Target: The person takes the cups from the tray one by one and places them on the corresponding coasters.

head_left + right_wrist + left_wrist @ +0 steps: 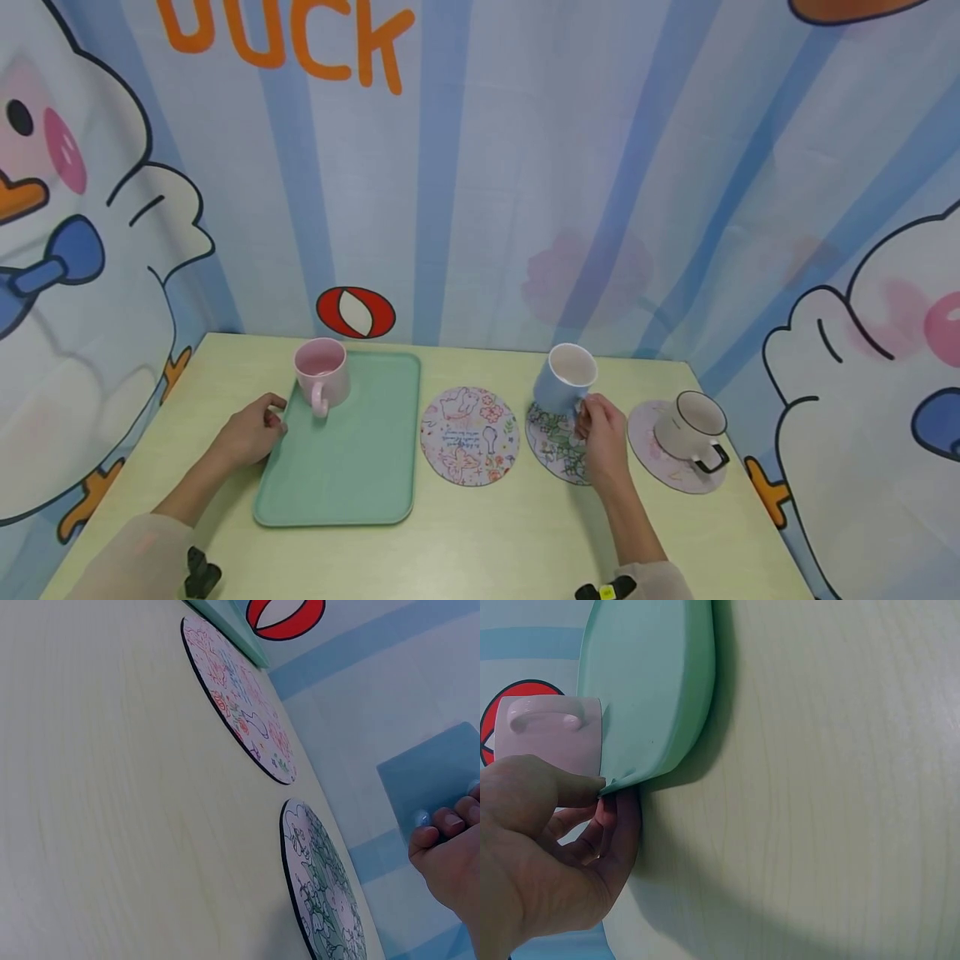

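Observation:
My left hand (251,431) pinches the left rim of the green tray (341,475), thumb on top and fingers below in the left wrist view. A pink mug (322,372) stands upright at the tray's back left corner, its handle toward me. On the right, my right hand (606,437) grips the handle of a light blue mug (558,387). In the right wrist view this blue mug (431,769) hangs in the air, apart from the green-patterned coaster (330,900). Part of that coaster is hidden by the mug and hand in the head view.
A round coaster with pink and red drawings (470,437) lies between the tray and the green-patterned coaster. At the far right a white mug (682,425) with a black-edged handle sits on a pale pink coaster (660,471). A striped curtain (480,167) hangs behind the table.

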`<state>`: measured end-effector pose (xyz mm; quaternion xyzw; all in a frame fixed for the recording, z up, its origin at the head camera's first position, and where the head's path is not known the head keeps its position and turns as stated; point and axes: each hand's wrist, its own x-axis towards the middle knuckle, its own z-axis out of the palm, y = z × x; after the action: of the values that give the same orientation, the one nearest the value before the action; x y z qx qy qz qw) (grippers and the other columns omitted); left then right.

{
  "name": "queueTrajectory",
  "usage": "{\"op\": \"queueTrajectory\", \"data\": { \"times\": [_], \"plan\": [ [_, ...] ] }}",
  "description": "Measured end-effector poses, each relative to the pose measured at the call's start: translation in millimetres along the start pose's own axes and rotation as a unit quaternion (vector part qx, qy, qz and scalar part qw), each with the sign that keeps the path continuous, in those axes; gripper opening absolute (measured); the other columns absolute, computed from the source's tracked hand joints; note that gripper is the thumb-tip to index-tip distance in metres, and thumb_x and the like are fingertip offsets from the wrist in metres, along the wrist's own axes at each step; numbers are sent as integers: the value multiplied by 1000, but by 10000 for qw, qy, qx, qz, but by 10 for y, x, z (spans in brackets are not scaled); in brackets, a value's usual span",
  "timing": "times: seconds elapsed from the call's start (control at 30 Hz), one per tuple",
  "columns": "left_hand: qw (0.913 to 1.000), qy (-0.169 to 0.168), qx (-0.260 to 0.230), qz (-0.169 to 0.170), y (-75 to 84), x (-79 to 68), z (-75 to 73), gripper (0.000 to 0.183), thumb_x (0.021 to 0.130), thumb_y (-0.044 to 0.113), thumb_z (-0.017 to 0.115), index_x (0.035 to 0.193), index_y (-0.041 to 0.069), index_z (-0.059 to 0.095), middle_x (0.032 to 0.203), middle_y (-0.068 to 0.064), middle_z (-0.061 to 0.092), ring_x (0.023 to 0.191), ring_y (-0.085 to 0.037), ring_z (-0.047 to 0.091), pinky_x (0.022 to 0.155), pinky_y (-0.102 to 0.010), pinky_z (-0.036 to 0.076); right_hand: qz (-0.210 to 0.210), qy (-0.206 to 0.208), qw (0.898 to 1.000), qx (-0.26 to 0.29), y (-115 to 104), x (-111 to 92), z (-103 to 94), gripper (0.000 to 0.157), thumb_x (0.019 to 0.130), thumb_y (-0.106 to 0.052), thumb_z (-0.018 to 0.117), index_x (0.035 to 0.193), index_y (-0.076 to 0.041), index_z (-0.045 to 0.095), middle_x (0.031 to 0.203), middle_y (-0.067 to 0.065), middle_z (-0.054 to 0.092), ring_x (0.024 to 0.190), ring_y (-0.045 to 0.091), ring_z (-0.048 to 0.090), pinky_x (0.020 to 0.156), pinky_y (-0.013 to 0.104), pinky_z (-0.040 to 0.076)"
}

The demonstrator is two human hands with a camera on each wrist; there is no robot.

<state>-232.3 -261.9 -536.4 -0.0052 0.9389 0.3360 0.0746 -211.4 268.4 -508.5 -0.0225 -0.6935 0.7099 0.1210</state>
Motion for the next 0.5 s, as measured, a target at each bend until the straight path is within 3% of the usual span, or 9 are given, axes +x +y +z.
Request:
{"op": "queueTrajectory", "data": {
  "times": [0.5],
  "plan": [
    [10000,2,-1,73,-1,-12,-7,38,102,9,56,134,-9,49,97,-16,58,82,-26,58,67,-36,45,57,420,9988,243,135,28,-159,37,112,-15,42,93,17,41,72,3,36,65,16,35,63,32,33]
  ]
}}
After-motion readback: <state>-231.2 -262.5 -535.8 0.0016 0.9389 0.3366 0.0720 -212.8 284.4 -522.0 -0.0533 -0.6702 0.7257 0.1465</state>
